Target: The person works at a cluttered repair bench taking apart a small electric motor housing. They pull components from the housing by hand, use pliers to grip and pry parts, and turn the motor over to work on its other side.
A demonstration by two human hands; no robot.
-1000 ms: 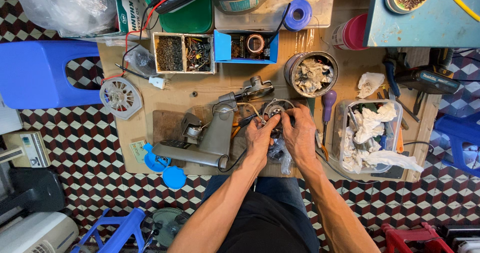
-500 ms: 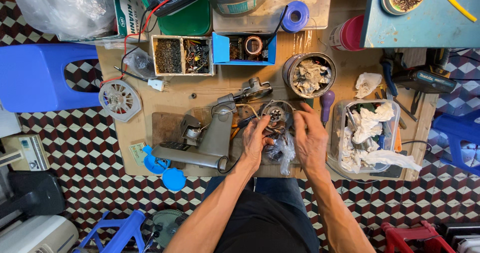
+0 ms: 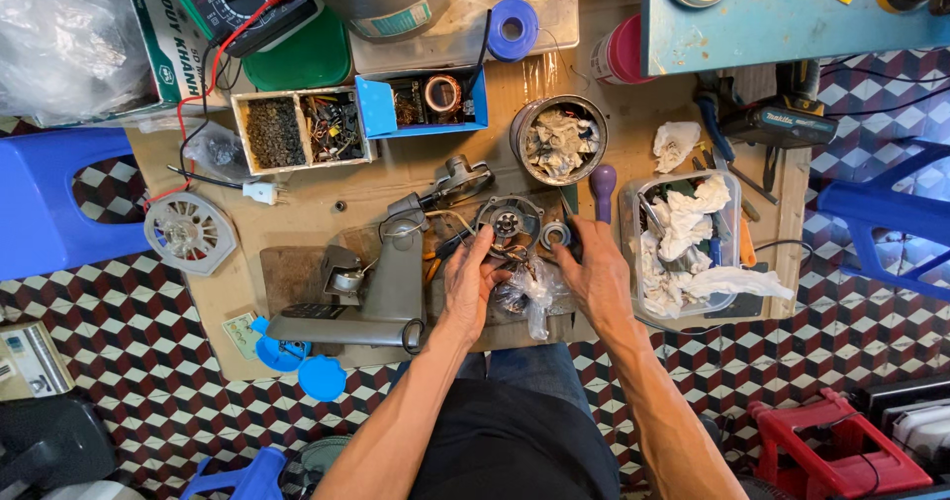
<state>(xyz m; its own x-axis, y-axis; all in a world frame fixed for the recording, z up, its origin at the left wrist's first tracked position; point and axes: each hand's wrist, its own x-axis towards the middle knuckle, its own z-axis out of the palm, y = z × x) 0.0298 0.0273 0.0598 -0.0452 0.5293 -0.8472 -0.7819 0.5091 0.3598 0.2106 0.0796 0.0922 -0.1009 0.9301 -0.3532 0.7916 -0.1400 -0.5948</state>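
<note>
Left hand (image 3: 469, 284) was at the round motor housing (image 3: 508, 223), fingers curled up against its lower-left edge, thumb side touching the rim. Looked like a partial grip on the housing; can't tell how firm. Housing sat on the cardboard-covered bench (image 3: 297, 213), just above and right of the left hand's fingertips, face up, dark hub in the centre.

Right hand (image 3: 598, 274) lay just right of the housing, palm down, fingers loosely spread, tips near a small metal ring part (image 3: 555, 233) and the base of a purple-handled screwdriver (image 3: 603, 188). Whether it pinched anything: cannot tell, the fingertips hid it.

Crumpled clear plastic bag (image 3: 526, 292) sat between the two hands, below the housing. Grey fan stand body (image 3: 381, 287) lay left of the left hand. Clear tub of rags (image 3: 683, 248) was right of the right hand.
</note>
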